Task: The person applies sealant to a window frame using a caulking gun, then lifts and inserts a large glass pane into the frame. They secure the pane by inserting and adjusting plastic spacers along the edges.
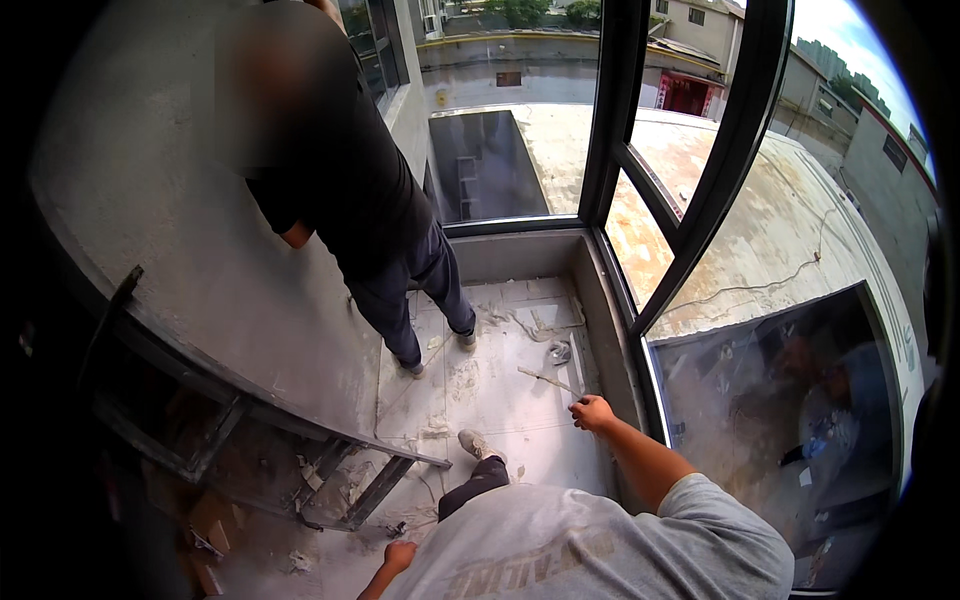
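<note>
Right hand: fingertips pinched closed on the near end of a thin strip; hand
Strip: reaches out leftward and away from the pinch
Roundish grey item: on the floor, just beyond the grip
Left hand: well left and nearer the body; fingers curled; cannot tell whether it holds anything
Window frame: right of the grip
Co-worker: farther off, left; dark shirt, by the grey wall
</note>
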### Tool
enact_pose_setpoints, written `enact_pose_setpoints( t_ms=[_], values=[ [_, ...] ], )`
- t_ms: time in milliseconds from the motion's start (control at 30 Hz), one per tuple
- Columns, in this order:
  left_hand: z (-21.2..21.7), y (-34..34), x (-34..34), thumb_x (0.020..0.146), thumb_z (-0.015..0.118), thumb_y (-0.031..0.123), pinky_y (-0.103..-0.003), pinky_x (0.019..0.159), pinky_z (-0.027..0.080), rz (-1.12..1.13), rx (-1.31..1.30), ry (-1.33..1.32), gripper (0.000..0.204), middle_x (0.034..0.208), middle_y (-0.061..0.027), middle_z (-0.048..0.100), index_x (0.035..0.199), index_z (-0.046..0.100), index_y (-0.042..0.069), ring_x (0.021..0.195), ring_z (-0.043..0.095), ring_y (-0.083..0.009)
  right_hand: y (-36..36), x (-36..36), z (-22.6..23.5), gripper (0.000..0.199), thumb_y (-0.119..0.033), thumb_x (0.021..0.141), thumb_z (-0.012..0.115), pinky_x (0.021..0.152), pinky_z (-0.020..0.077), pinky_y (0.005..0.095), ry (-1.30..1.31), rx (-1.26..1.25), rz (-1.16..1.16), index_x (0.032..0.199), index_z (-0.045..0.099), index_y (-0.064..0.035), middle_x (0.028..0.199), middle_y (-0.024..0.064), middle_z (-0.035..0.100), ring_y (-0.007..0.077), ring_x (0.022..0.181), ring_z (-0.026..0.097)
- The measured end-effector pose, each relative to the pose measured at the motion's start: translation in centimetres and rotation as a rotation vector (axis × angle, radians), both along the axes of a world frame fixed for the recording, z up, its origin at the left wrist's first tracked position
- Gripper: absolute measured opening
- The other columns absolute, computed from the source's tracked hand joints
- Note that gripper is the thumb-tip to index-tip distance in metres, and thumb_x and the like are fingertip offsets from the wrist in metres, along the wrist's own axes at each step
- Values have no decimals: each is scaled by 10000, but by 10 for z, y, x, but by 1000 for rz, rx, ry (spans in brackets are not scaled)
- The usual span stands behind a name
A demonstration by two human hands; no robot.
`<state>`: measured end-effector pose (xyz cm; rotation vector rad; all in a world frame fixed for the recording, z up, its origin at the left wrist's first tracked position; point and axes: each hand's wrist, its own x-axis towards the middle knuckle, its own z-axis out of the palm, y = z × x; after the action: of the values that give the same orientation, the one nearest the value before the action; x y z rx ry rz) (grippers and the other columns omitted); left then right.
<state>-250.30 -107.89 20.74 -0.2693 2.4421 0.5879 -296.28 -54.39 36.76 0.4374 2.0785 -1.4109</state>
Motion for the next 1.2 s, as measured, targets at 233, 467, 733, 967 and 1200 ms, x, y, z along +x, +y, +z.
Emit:
enact_pose_setpoints(
  t_ms=[233, 467, 733, 967, 1200],
  values=[
    [-25, -51, -240, 924, 683, 254, -409, 639, 527, 45, 59, -56, 199, 816, -94, 711, 877, 716, 64, 743, 691, -233, -46, -140, -37, 304, -297, 932, 728, 597, 550, 352, -10, 243, 202, 1004, 731, -1, 802, 78, 712, 188, 673, 700],
    [101, -96, -516, 925, 680, 118, -303, 523, 464, 1047, 629, 62, 105, 794, -60, 674, 906, 679, 15, 644, 640, -139, -19, -259, -29, 181, -162, 931, 714, 432, 440, 354, -202, 237, -173, 840, 659, -16, 698, 74, 615, 199, 532, 600],
    [133, -109, -605, 899, 672, 102, -269, 524, 481, 1339, 691, 203, 131, 781, -72, 670, 964, 690, -11, 632, 650, -148, -136, -599, -8, 204, -192, 947, 703, 496, 509, 346, -21, 136, 9, 890, 662, -1, 778, 92, 677, 203, 596, 658],
    [116, -42, -622, 894, 666, 119, -287, 545, 495, 1290, 410, -201, 131, 775, -79, 678, 947, 696, 4, 645, 663, -162, -425, -879, 75, 458, -403, 926, 673, 985, 524, 430, 345, 15, 584, 1129, 748, 0, 1141, 223, 749, 379, 1123, 692],
    [205, 19, -699, 890, 660, 137, -305, 566, 509, 1511, 352, -210, 132, 770, -87, 686, 930, 703, 18, 658, 676, -176, -677, -941, 136, 429, -356, 951, 574, 1054, 504, 461, 588, -180, 1071, 1220, 723, -57, 1286, 201, 695, 375, 1230, 633]
  ],
)
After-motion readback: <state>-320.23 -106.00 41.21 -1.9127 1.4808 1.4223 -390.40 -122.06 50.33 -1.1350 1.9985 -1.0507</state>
